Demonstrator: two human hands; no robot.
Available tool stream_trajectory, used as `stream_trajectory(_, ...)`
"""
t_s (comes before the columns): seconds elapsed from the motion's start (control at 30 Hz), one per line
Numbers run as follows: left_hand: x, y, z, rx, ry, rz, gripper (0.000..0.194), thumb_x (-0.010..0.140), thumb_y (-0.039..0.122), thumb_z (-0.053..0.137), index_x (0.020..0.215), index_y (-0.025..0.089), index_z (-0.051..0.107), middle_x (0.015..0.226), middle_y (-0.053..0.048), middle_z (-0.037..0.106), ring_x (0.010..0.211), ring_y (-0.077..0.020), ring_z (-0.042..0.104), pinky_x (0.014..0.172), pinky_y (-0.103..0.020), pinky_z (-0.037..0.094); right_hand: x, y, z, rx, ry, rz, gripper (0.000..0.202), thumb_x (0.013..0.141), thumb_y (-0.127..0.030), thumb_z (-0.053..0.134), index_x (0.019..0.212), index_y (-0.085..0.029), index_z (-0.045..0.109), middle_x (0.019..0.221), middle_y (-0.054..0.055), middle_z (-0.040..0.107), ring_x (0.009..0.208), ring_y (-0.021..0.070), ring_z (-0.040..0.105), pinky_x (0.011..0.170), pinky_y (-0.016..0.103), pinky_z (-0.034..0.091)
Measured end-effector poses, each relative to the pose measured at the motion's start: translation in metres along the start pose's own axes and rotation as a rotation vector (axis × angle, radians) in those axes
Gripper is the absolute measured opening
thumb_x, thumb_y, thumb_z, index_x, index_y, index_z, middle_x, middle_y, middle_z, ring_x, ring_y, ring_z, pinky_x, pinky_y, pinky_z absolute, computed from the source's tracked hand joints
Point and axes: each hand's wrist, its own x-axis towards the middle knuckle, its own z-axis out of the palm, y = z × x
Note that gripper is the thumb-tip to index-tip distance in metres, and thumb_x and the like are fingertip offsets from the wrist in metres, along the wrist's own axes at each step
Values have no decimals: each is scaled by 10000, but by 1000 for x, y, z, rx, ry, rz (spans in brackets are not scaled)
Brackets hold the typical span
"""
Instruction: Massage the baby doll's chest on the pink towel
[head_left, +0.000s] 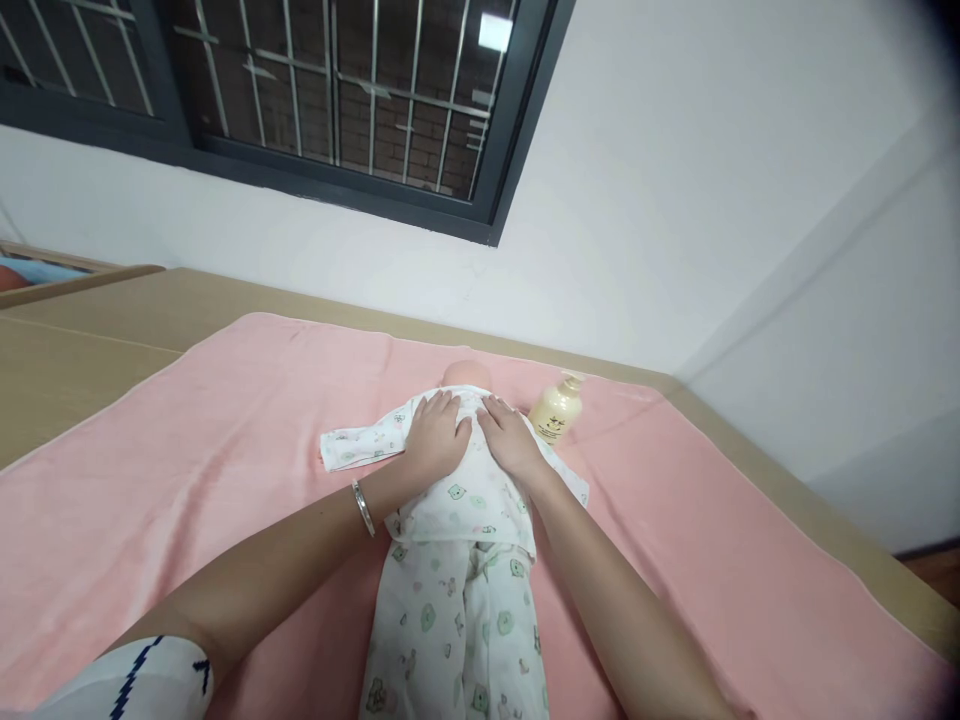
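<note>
A doll (466, 374) lies on a pink blanket (285, 400), its head at the far end. It wears a white printed top (465, 500) and matching trousers (450, 620). My left hand (437, 435) rests flat on the left side of the upper chest, fingers extended. On the chest's right side lies my right hand (511, 435), its fingers also stretched out and holding nothing. A silver bracelet (363, 508) circles my left wrist. One sleeve of the top spreads out to the left, the other angles down to the right, partly behind my right arm.
A yellowish pump bottle (556, 410) stands on the blanket just right of my right hand. The blanket covers much of a wooden surface (97, 370). Beyond its far edge rises a white wall (637, 200) with a dark-framed, barred window (337, 190).
</note>
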Motion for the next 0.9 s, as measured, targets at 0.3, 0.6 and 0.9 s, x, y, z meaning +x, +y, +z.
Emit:
stream_trajectory(0.3,-3,-2,2,-86,59,9,444,975,241,326,1325,101,561,1441,-162,543,1390,-290,436,1206,-521,244,11,22,6,181,110,66,537,902,-224,359,1386,-118,567,1491,103,480,1448,235,358,1228,417,238)
stream_trajectory(0.6,-7,-2,5,-188,166,39,428,983,253,325,1296,125,589,1397,-135,592,1368,-295,460,1207,-536,247,-14,-18,-14,244,379,-64,577,931,-230,358,1496,-140,426,1560,87,378,1476,225,300,1240,446,217)
stream_trajectory(0.9,-5,-9,14,-226,254,84,425,999,289,295,1231,133,616,1303,-144,651,1291,-277,539,1178,-487,330,-22,-33,-2,164,171,-139,454,913,-219,440,1322,-147,624,1448,114,528,1406,236,428,1195,429,318)
